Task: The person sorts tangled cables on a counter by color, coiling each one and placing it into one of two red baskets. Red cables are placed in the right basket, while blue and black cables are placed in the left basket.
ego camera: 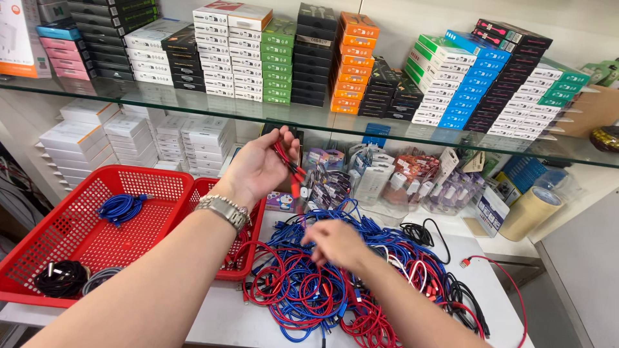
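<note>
Seemingly light and limp, the red cables [287, 162] hung from the left hand [258, 169], fingers curled around a gathered bunch, lifted above the white table [219, 322]. Their plug ends looked the firmest place to grip. The right hand [335, 243] rested on the tangled heap of blue and red cables [303, 290], too many to count; whether its fingers pinched anything I could not tell. Two red baskets [84, 219] sat left, one holding a single blue coil [121, 207].
</note>
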